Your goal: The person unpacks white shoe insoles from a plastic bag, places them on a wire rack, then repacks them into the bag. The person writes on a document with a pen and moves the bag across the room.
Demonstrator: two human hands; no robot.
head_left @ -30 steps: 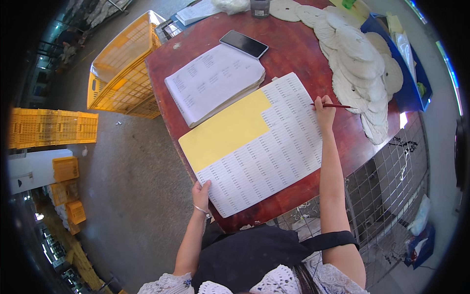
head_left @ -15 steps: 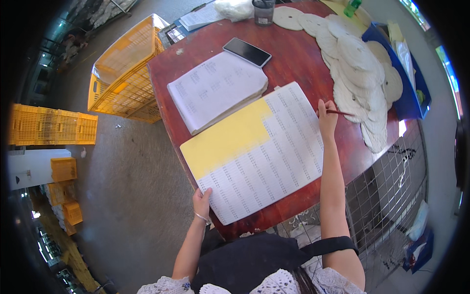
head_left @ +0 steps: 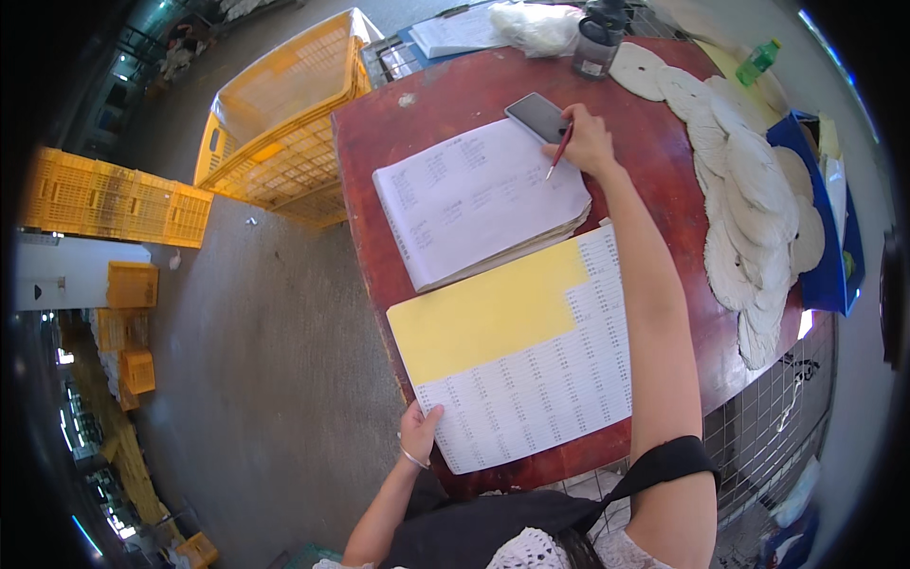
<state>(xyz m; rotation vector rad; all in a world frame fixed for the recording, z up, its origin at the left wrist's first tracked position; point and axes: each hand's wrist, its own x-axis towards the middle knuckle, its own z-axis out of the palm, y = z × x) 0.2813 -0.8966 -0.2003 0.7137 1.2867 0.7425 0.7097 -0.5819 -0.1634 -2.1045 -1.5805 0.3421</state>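
My left hand (head_left: 419, 432) pinches the lower left edge of a large printed sheet (head_left: 531, 398), its thumb on top. Small print in columns covers the sheet, apart from a yellow block at its upper left. Beyond it lies a thick notebook (head_left: 474, 199) with handwriting on the open page. Above the notebook's far right corner, my right hand (head_left: 590, 142) is closed around a dark red pen (head_left: 561, 152), tip pointing down at the page. Right beside those fingers is a dark smartphone (head_left: 537, 116), partly covered by the hand. My right forearm hides the sheet's right edge.
Overlapping off-white round discs (head_left: 749, 199) lie along the right of the red table (head_left: 664, 313). Behind them are a blue bin (head_left: 842, 228) and a green bottle (head_left: 758, 63). A dark cup (head_left: 597, 45) stands at the back. Yellow crates (head_left: 275, 133) stand left.
My right hand has moved with the pen from the sheet's right edge, leftward and away from me, to the notebook and phone. My left hand keeps its hold on the sheet. The view has shifted.
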